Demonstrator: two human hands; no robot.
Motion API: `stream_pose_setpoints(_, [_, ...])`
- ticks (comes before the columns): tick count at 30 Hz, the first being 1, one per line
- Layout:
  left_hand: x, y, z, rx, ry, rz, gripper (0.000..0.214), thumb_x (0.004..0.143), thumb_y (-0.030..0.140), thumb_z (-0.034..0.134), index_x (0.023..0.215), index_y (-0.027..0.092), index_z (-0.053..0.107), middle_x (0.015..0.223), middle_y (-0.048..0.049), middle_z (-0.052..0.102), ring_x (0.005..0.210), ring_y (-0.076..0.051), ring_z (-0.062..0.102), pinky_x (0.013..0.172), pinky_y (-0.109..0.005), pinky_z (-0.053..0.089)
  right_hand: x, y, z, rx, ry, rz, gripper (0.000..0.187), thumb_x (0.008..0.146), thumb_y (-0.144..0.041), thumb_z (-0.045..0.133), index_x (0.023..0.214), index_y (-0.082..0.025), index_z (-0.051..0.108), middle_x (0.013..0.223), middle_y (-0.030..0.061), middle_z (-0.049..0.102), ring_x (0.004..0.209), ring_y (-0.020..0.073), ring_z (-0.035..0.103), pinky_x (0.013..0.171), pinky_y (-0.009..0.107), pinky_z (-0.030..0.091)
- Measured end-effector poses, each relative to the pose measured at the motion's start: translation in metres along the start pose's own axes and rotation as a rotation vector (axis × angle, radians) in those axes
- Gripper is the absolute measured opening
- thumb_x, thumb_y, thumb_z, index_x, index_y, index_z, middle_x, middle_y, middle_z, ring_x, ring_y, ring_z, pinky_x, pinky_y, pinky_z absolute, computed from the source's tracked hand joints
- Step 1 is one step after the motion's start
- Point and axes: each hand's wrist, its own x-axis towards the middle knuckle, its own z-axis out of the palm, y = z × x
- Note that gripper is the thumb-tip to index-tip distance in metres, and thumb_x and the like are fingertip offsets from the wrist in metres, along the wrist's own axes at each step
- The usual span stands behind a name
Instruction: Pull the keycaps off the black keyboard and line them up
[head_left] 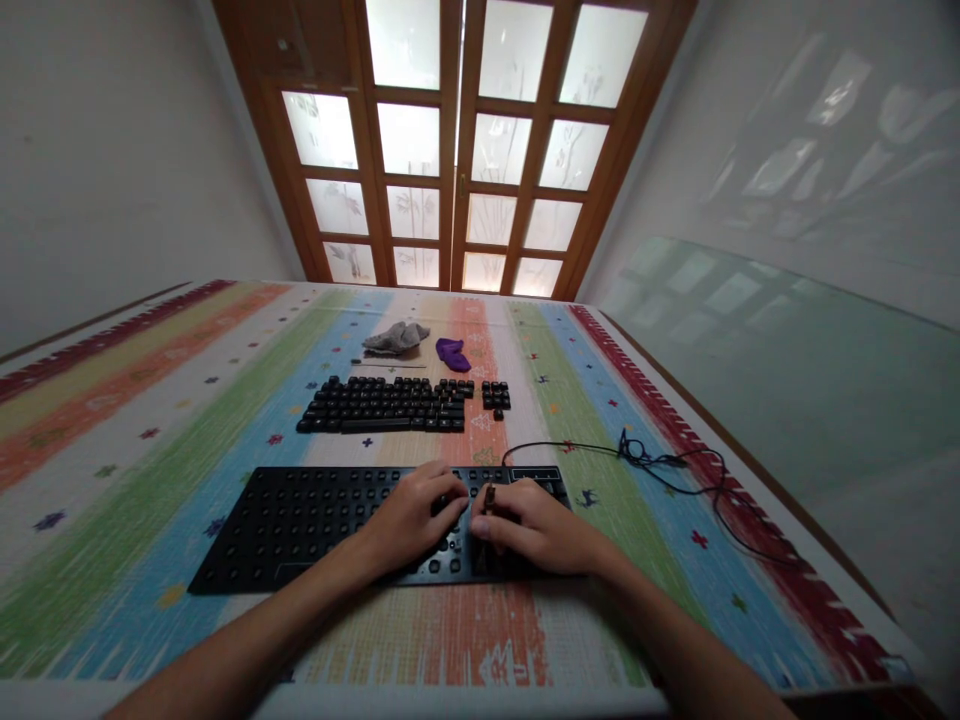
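A black keyboard (315, 520) with its keycaps off and its switches bare lies across the near part of the table. My left hand (416, 515) rests on its right-middle part, fingers curled and thumb drawn in close to the index finger. Anything between those fingertips is hidden. Over the number-pad side, my right hand (536, 520) is closed around a small brown-gold tool (490, 497), whose kind I cannot make out. Just beyond the keyboard, loose black keycaps (382, 405) are laid out in keyboard order, with a smaller group of keycaps (495, 395) to their right.
Behind the keycaps lie a crumpled grey cloth (396, 338), a purple cloth (452, 354) and a thin stick (390, 364) with a dark end. The keyboard's black cable (637, 455) runs right in loose loops over the striped tablecloth (120, 480). Wooden glazed doors (454, 230) stand beyond.
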Motion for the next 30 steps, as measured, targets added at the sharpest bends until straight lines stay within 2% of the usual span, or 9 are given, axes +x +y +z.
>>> stream_pose_setpoints(10, [0.000, 0.002, 0.000, 0.009, 0.004, 0.006, 0.013, 0.092, 0.020, 0.055, 0.085, 0.017, 0.066, 0.084, -0.0042, 0.065, 0.083, -0.017, 0.060, 0.075, -0.029, 0.046, 0.004, 0.001, 0.010, -0.037, 0.087, 0.058, 0.038, 0.100, -0.046, 0.046, 0.079, -0.017, 0.057, 0.061, -0.0030, 0.056, 0.058, 0.0114, 0.052, 0.061, 0.024, 0.040])
stream_pose_setpoints(13, [0.000, 0.002, 0.000, 0.014, 0.003, 0.001, 0.013, 0.092, 0.021, 0.056, 0.086, 0.017, 0.066, 0.085, -0.0043, 0.065, 0.084, -0.017, 0.060, 0.076, -0.030, 0.046, 0.005, 0.005, 0.007, -0.009, 0.170, 0.114, 0.045, 0.101, -0.052, 0.041, 0.074, -0.018, 0.053, 0.058, -0.0034, 0.053, 0.053, 0.0108, 0.049, 0.056, 0.024, 0.038])
stream_pose_setpoints(17, [0.001, 0.004, -0.006, -0.007, -0.001, -0.006, 0.011, 0.091, 0.021, 0.057, 0.088, 0.018, 0.067, 0.087, -0.0048, 0.066, 0.085, -0.018, 0.060, 0.078, -0.032, 0.047, 0.003, 0.010, -0.001, 0.085, 0.240, 0.149, 0.049, 0.098, -0.058, 0.042, 0.073, -0.018, 0.053, 0.056, -0.0035, 0.052, 0.049, 0.0101, 0.047, 0.051, 0.023, 0.036])
stream_pose_setpoints(19, [0.002, 0.007, -0.011, -0.050, -0.018, 0.005, 0.012, 0.088, 0.018, 0.057, 0.095, 0.018, 0.067, 0.090, -0.0051, 0.067, 0.086, -0.018, 0.060, 0.079, -0.032, 0.048, 0.001, 0.011, -0.003, 0.137, 0.286, 0.143, 0.049, 0.097, -0.059, 0.044, 0.075, -0.017, 0.055, 0.057, -0.0032, 0.053, 0.049, 0.0096, 0.047, 0.048, 0.023, 0.036])
stream_pose_setpoints(24, [0.005, 0.020, -0.020, -0.235, -0.129, -0.067, 0.038, 0.081, 0.023, 0.066, 0.119, 0.019, 0.062, 0.101, -0.0040, 0.070, 0.083, -0.017, 0.061, 0.075, -0.029, 0.049, -0.001, 0.010, -0.004, 0.292, 0.344, 0.115, 0.048, 0.096, -0.059, 0.046, 0.079, -0.016, 0.057, 0.059, -0.0025, 0.053, 0.046, 0.0082, 0.043, 0.043, 0.021, 0.034])
stream_pose_setpoints(27, [0.008, 0.023, -0.019, -0.342, -0.164, -0.136, 0.046, 0.079, 0.030, 0.072, 0.122, 0.019, 0.061, 0.102, -0.0037, 0.071, 0.081, -0.016, 0.061, 0.073, -0.029, 0.049, -0.002, 0.010, -0.004, 0.358, 0.365, 0.086, 0.045, 0.096, -0.057, 0.047, 0.081, -0.016, 0.057, 0.061, -0.0028, 0.052, 0.044, 0.0071, 0.042, 0.042, 0.020, 0.034])
stream_pose_setpoints(30, [0.011, 0.022, -0.016, -0.439, -0.171, -0.178, 0.043, 0.078, 0.031, 0.076, 0.118, 0.019, 0.065, 0.101, -0.0040, 0.072, 0.081, -0.015, 0.061, 0.075, -0.029, 0.050, -0.003, 0.011, -0.005, 0.395, 0.381, 0.082, 0.044, 0.095, -0.057, 0.049, 0.086, -0.015, 0.059, 0.061, -0.0028, 0.053, 0.045, 0.0076, 0.045, 0.041, 0.020, 0.035])
